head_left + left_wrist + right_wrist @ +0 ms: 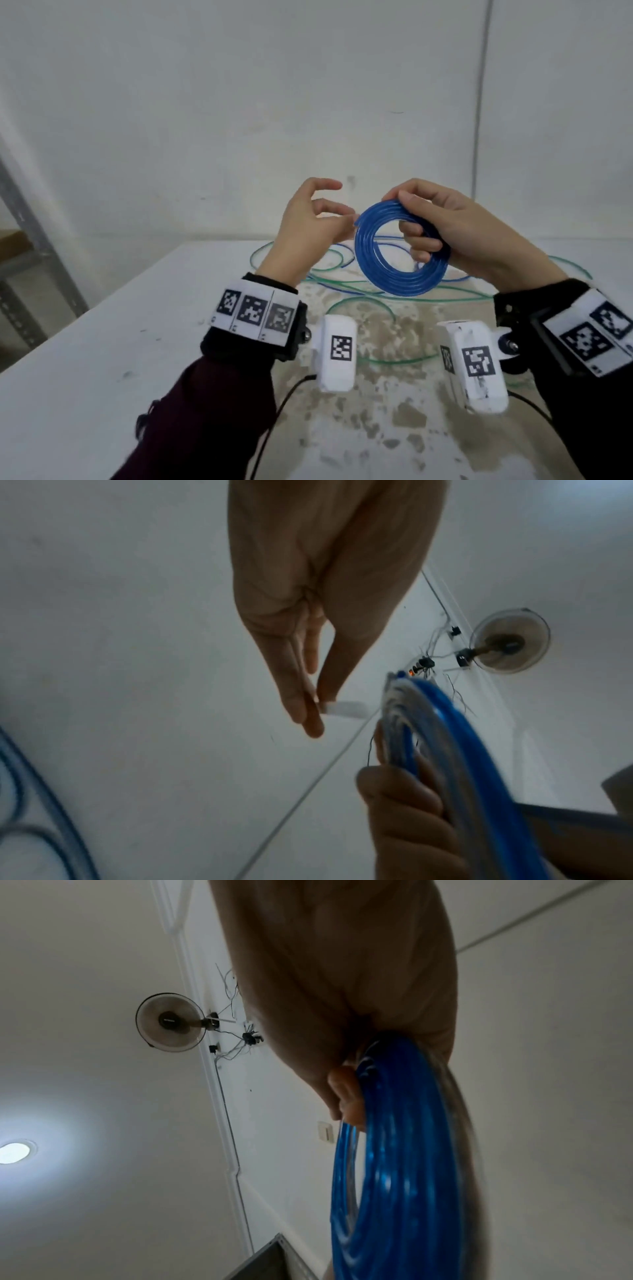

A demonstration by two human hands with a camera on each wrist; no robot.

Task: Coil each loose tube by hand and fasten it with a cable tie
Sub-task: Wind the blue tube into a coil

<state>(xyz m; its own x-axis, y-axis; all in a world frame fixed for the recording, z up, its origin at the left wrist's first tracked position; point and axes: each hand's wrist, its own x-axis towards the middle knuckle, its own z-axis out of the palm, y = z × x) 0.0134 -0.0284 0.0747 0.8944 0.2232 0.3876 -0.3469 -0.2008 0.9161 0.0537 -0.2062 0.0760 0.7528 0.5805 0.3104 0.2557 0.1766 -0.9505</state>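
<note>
My right hand grips a coil of blue tube and holds it upright above the table; the fingers pass through the ring and the thumb lies on its top. The right wrist view shows the same blue tube coil hanging from the fingers. My left hand is raised just left of the coil, fingers loosely curved, one fingertip at the tube's free end. In the left wrist view the thumb and fingertips meet. A small white piece shows beside them; whether it is held is unclear.
Loose green tubes and thin blue tubes sprawl over the white, worn table under the hands. A metal shelf frame stands at the left. A white wall lies close behind the table's far edge.
</note>
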